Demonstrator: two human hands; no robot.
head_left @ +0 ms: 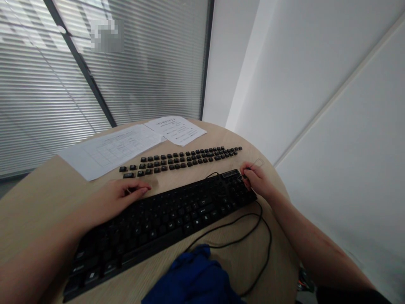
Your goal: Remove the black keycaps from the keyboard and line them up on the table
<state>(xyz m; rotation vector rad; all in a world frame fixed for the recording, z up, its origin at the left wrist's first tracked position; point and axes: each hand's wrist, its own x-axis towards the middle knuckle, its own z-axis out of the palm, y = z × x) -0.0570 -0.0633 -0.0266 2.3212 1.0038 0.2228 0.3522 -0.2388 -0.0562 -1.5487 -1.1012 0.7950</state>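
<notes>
A black keyboard [171, 215] lies slantwise on the table, with some of its keycaps off at the right end. My right hand [255, 177] is at its far right corner, closed on a thin wire keycap puller [260, 162]. One wire loop sticks out behind the hand; the other end is over the keys, too small to make out well. Across the keyboard's back left edge rests my left hand [129, 192], fingers curled with the thumb near the fingertips and nothing visible in them. Beyond it, loose black keycaps [182, 159] are laid out in rows.
Printed paper sheets [120, 147] lie at the back of the round wooden table [34, 202]. A black cable [270, 240] loops at the front right, beside a crumpled blue cloth [196, 278]. A white wall [341, 105] stands close on the right; window blinds [158, 63] are behind.
</notes>
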